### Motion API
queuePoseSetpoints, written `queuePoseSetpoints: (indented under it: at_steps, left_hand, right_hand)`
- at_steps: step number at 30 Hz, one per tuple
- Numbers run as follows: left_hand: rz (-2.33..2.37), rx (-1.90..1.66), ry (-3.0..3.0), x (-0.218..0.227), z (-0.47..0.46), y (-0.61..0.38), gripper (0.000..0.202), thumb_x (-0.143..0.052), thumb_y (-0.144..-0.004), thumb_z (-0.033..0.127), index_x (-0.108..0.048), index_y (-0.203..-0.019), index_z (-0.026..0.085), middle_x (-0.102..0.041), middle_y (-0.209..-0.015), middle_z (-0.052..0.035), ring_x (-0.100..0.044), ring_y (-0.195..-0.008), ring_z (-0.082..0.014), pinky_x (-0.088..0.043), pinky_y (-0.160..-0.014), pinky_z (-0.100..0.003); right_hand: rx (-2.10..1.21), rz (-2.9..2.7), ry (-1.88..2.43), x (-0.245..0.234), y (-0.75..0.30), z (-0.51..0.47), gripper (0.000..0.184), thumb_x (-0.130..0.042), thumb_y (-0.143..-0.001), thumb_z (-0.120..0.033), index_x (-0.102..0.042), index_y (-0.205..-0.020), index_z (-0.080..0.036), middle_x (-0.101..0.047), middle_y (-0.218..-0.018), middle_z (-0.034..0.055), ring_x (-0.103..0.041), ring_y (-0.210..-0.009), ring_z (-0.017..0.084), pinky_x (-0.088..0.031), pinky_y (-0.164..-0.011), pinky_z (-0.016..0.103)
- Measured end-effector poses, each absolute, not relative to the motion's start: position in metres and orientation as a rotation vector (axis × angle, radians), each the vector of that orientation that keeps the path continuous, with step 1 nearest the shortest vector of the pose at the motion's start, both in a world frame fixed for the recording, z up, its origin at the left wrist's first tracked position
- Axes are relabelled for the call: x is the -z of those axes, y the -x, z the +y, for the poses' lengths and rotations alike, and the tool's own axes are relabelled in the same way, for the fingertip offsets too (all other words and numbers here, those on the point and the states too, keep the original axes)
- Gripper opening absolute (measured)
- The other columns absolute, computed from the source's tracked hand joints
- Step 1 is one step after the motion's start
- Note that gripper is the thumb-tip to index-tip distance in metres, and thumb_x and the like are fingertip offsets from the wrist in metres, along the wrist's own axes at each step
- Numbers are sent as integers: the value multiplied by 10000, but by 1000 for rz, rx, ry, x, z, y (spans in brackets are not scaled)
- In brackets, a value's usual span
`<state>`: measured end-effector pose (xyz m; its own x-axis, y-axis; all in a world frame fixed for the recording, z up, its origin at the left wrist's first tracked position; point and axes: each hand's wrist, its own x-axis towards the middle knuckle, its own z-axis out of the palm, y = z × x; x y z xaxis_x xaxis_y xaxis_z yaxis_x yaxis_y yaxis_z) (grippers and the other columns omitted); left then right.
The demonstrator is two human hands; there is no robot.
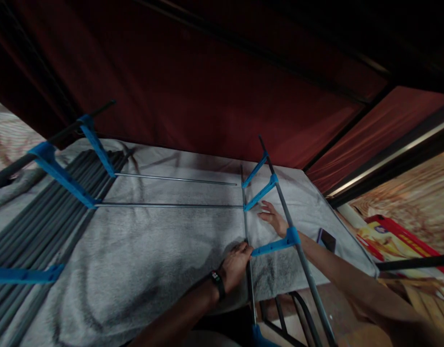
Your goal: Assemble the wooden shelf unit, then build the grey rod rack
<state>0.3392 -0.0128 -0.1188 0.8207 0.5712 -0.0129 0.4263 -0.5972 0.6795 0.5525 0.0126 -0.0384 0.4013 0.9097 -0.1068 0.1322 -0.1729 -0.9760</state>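
Observation:
My left hand (236, 264), with a dark band on the wrist, is closed around the thin grey pole (245, 224) where a blue plastic bracket (270, 247) meets it. Beyond it, my right hand (274, 219) reaches under the thicker grey pole (283, 205); its fingers are spread and hold nothing. It is just short of a second blue bracket (261, 193), with a third bracket (255, 169) farther along. One thin metal rod (171, 206) runs left from the second bracket's joint. Another rod (178, 180) ends just short of the frame.
On the left, a matching frame has blue brackets (64, 176) and lies beside several grey tubes (59, 193). Grey cloth (145, 250) covers the table. A phone (326, 239) lies near the right edge. A red and yellow box (398, 238) is beyond, and dark red fabric (193, 91) hangs behind.

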Motion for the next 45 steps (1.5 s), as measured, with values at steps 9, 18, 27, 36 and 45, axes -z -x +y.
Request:
queuePoseSetpoints:
  at_steps: [9, 18, 27, 36, 45]
  left_hand:
    - [596, -306, -2382, 116, 3, -328, 282, -439, -986, 230, -588, -1225, 232, -615, -1255, -66, -593, -1157, -218, -510, -960, -342]
    - [1151, -475, -2573, 113, 137, -291, 422, -394, -969, 150, -500, -1376, 131, -534, -1373, -152, -505, -1231, -279, -385, -1071, -444]
    - [1102, -346, -2687, 114, 172, -294, 341, -379, -970, 133, -625, -1198, 194, -585, -1233, -119, -511, -1122, -265, -420, -953, -408]
    - [1086, -337, -2633, 112, 172, -289, 401, -361, -972, 117, -601, -1274, 225, -602, -1309, -96, -551, -1164, -248, -422, -992, -413]
    - [1016, -303, -2639, 111, 171, -285, 454, -356, -949, 69, -606, -1295, 223, -577, -1398, -92, -548, -1233, -258, -406, -1043, -448]
  right_hand:
    - [-975, -829, 1743, 78, -554, 72, 412, -788, -578, -545, -625, -764, -216, -688, -760, 17, -640, -711, 180, -547, -747, 352]
    - [-880, -854, 1787, 96, -555, 79, 340, -735, -623, -515, -618, -707, -207, -668, -689, 5, -668, -696, 183, -582, -726, 346]
    - [-817, -854, 1846, 98, -553, 88, 267, -679, -677, -464, -632, -714, -204, -701, -716, 20, -691, -703, 187, -597, -726, 342]
    - [-808, -871, 1875, 89, -547, 94, 263, -688, -661, -462, -635, -681, -205, -692, -663, 21, -687, -682, 198, -594, -711, 345]
    - [-766, -819, 1902, 92, -539, 92, 297, -699, -642, -504, -613, -651, -220, -673, -642, 32, -684, -698, 222, -587, -687, 347]
